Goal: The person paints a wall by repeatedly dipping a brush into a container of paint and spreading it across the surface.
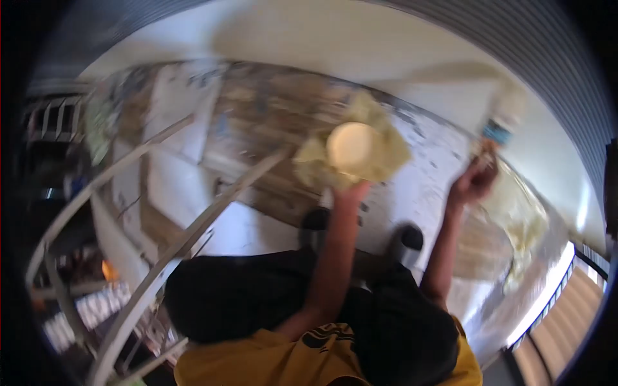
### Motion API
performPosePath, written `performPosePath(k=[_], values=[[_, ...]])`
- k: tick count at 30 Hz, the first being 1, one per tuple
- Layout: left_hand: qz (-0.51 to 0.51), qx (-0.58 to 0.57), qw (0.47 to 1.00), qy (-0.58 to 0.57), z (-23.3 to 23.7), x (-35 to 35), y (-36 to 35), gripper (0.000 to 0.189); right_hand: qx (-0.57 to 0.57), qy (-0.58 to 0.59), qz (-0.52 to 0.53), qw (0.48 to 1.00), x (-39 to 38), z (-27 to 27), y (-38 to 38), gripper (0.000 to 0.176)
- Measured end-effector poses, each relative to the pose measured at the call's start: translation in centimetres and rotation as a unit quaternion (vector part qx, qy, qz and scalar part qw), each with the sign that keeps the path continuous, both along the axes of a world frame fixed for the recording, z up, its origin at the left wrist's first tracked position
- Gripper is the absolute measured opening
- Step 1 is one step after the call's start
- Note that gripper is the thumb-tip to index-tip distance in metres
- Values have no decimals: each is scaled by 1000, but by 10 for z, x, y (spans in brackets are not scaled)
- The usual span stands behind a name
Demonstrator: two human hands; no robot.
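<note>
My left hand holds up a round tub of cream paint, wrapped in a crumpled pale-yellow plastic sheet. Most of the left fingers are hidden under that sheet. To the right, my right hand is closed round the handle of a paintbrush with a teal band. Its pale bristles are smeared by motion and point upward, close against the cream wall.
A ladder-like metal frame slants across the left side. White-spattered boards and sheets cover the floor by my feet. More pale-yellow plastic lies along the wall's foot at right. Beyond stands a slatted panel.
</note>
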State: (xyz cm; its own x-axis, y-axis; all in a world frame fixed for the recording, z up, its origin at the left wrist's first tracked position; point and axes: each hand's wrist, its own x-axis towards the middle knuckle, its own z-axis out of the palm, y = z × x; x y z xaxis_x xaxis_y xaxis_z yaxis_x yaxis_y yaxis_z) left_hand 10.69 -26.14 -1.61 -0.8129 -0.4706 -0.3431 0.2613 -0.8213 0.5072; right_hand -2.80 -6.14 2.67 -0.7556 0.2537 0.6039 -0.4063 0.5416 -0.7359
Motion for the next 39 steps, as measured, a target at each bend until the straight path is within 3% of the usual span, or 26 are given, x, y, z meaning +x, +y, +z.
performPosePath(k=[1,2,4,6,8,10,13,17,19,21,23,24,25,26,27,29,31,36,39], values=[[-50,182,950,247,2,-8,-7,81,-34,2,1,999,-2,3,-6,30],[-27,177,954,240,11,-14,-9,76,-68,-53,-1,996,-3,14,-16,32],[-1,170,957,235,31,-14,-17,71,-37,-48,9,998,-7,31,-32,30],[-12,276,930,243,39,-17,-19,67,-2,-37,17,999,-10,33,-41,29],[-6,268,938,220,38,-18,-16,64,36,-109,5,993,-14,11,-32,28],[0,248,949,195,37,-18,-19,62,-3,-93,22,995,-14,-1,-43,26],[26,281,947,152,34,-20,-19,63,122,-212,20,969,-5,-40,-32,30],[-10,263,944,199,32,-27,-18,66,100,-301,45,947,7,-59,-19,32],[40,264,960,82,36,-29,-14,72,136,-333,63,931,13,-50,-11,32],[-43,223,933,277,12,-32,-11,77,167,-365,89,912,29,-37,12,32],[-28,206,956,208,-11,-31,-11,80,150,-378,89,909,45,-10,21,31],[-7,214,972,93,1,-33,-12,80,132,-389,87,908,49,11,16,31],[-2,172,983,61,4,-31,-11,78,126,-372,77,916,52,33,14,31],[48,247,967,-40,7,-39,-14,77,117,-353,75,925,51,53,11,32],[67,323,942,-61,29,-43,-20,72,111,-328,63,936,48,67,9,32],[36,302,952,-46,23,-41,-25,70,89,-275,63,955,41,88,4,32],[-3,269,963,13,23,-42,-24,66,89,-213,51,972,27,78,9,33],[-19,236,971,17,29,-43,-8,67,86,-12,47,995,-9,52,-17,29],[-33,272,961,39,33,-36,-1,66,73,-108,43,991,-21,10,-30,24]])
